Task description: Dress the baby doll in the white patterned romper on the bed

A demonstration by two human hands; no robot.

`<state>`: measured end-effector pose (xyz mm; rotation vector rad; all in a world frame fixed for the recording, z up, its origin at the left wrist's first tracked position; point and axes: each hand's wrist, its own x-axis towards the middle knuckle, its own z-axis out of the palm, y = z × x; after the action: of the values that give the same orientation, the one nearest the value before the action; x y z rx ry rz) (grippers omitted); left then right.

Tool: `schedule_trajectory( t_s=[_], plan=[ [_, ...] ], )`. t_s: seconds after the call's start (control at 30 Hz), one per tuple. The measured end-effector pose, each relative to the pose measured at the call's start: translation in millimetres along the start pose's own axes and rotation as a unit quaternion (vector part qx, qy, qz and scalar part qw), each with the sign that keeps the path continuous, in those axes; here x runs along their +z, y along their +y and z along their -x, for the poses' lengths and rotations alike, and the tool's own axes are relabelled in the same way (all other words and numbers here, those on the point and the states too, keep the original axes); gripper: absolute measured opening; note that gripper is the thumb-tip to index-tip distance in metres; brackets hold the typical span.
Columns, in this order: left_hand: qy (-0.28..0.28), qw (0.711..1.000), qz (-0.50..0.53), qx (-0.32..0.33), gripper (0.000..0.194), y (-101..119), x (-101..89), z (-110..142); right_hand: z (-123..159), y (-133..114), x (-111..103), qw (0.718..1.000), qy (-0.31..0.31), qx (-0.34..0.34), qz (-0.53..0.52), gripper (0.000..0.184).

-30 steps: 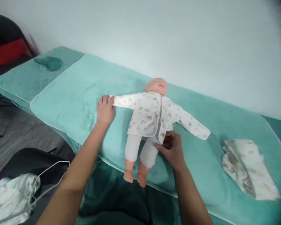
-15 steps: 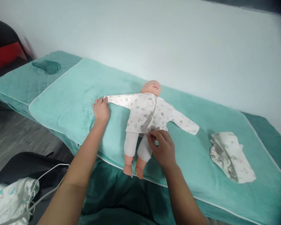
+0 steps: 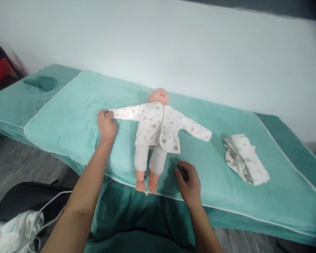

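1. Fingers, left hand (image 3: 107,125): bent at the sleeve end of patterned jacket (image 3: 149,123); pinching or not, I cannot tell.
2. Fingers, right hand (image 3: 191,182): loosely curled, thumb apart.
3. Doll (image 3: 158,96), face-up: between both hands' fingers.
4. Folded cloth (image 3: 246,160): right of right-hand fingers.

And there it was, the long green bed (image 3: 7,109), stretching right across with a lighter teal cover (image 3: 252,202) trimmed in white piping spread over its middle! Flat on its back on that cover lay the doll (image 3: 157,160), head near the far edge, feet at the near one, the sleeves of its printed white jacket (image 3: 149,126) flung wide. Off to the right, near one cuff, sat a folded patterned cloth (image 3: 249,161)!
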<state>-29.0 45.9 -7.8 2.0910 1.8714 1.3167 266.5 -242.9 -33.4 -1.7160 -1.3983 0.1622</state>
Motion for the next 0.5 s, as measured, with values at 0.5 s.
schedule_trajectory(
  t_s=[0.5],
  plan=[
    [-0.019,0.997,-0.016,0.069,0.036,-2.4,2.1,0.9,-60.0,3.6,26.3,0.997,0.035,0.037,0.06,0.025]
  ],
)
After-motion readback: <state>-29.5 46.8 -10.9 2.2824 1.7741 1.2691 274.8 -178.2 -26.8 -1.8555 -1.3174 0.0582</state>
